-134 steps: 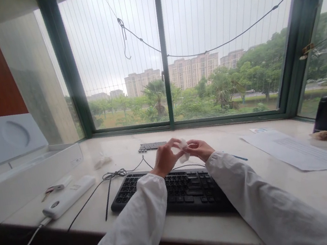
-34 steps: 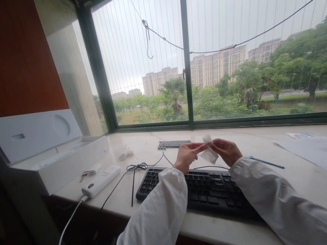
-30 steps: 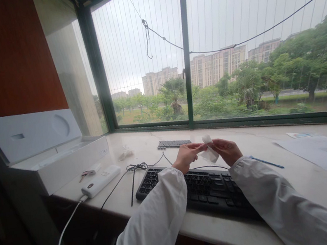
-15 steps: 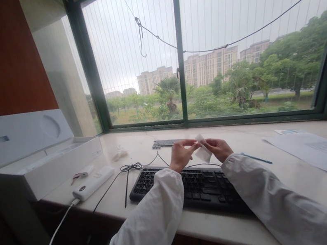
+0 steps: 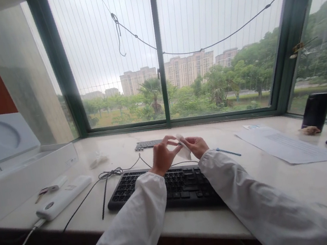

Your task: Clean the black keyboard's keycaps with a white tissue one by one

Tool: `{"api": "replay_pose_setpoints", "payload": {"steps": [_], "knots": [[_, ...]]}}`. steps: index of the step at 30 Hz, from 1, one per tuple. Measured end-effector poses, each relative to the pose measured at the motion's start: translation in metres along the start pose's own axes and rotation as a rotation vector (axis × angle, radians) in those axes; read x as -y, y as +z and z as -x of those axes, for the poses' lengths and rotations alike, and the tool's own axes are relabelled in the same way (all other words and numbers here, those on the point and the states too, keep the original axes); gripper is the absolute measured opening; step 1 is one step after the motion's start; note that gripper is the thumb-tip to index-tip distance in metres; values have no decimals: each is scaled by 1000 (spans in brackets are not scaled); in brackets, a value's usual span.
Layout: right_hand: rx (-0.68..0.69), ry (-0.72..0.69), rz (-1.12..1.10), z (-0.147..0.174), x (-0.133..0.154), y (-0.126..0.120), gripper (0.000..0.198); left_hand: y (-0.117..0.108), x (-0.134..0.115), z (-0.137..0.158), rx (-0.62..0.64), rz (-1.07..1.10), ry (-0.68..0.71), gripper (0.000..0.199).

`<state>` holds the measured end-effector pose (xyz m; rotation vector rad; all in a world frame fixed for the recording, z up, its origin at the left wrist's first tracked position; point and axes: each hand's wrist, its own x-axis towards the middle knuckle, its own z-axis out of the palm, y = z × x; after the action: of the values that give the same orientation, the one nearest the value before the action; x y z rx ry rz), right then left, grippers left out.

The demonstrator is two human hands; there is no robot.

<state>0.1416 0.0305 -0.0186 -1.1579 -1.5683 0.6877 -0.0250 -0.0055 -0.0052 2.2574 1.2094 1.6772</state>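
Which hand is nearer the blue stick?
The right hand: its cuff is close to the blue stick. The left hand is farther off, on the other side of the white tissue-like piece.

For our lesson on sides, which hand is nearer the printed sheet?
Right. The right hand is apart from the printed sheet, to its left; the left hand is farther left, beyond the right hand.
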Motion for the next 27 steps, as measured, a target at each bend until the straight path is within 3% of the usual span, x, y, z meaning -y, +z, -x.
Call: {"api": "replay_pose_setpoints", "payload": {"steps": [6,9,13,17,21,24,27], "knots": [[-128,49,85,-5,1,-10,61,-1,0,0,-7,-5,44,18],[-178,56,269,-8,2,-26,55,-2,0,0,-5,1,75,15],[-86,-22,650,-11,-9,-40,42,-1,1,0,9,9,106,14],[18,4,791,-13,-21,-40,36,0,3,0,18,8,115,15],[-8,-82,547,-11,-12,-33,36,1,4,0,5,8,128,19],[175,-117,201,-6,6,-28,42,0,3,0,6,6,137,25],[291,-108,-2,-2,17,-24,48,0,3,0,4,-7,124,27]]}}
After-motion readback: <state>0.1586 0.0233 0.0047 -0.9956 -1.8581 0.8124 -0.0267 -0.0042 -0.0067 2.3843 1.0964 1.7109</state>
